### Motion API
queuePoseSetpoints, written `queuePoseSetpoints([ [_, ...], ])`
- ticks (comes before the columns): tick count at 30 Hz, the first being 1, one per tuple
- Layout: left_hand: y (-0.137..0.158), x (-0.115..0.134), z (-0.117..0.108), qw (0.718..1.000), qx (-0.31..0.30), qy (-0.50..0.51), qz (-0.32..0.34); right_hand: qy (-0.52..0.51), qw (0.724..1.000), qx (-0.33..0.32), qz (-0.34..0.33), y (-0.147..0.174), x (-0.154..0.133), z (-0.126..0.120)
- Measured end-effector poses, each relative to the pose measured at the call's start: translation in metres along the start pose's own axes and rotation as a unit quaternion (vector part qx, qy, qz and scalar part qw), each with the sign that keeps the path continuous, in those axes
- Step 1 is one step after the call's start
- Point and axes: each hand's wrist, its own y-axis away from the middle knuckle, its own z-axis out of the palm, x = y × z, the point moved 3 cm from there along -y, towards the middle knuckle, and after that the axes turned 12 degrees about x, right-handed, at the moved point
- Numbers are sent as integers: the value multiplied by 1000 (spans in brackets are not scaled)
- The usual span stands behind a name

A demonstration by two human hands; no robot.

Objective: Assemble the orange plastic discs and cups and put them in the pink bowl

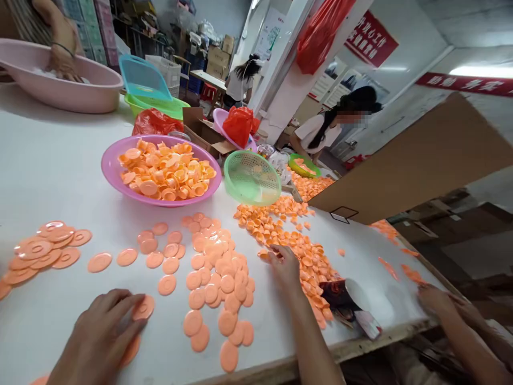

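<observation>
Dozens of flat orange discs (226,267) are spread across the white tabletop (60,155), mostly in a cluster between the two hands. By the fingertips of the left hand (106,326), one disc (143,308) is touched; whether it is gripped cannot be told. Between the fingertips of the right hand (282,267), a small orange piece (263,255) is pinched, just beside a long heap of cups (276,227). More pieces are held in a pink bowl (160,202) behind the discs, beside which a green strainer (252,176) is placed. At far right, a co-worker's hands (436,302) are seen near scattered orange pieces (412,274).
</observation>
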Motion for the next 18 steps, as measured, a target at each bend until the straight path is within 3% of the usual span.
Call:
queuePoseSetpoints([
  [4, -2, 18, -4, 998, -49, -13, -40, 17, 991, -87, -99, -4, -10, 4],
  [7, -4, 24, -9, 996, -51, -13, -71, -63, 994, -84, -43, 9, -49, 16],
  [9, -4, 26, -10, 995, -58, -14, -79, -160, 973, -167, 15, 36, -94, 28],
  [11, -4, 27, -10, 995, -62, -13, -83, -222, 930, -291, 31, 74, -146, 43],
  [13, -4, 26, -10, 995, -65, -9, -81, -238, 902, -359, 37, 110, -188, 60],
  [15, -3, 26, -8, 995, -65, -4, -80, -227, 893, -387, 43, 136, -214, 76],
  [18, -4, 26, -8, 994, -69, 2, -88, -199, 897, -393, 30, 154, -227, 90],
])
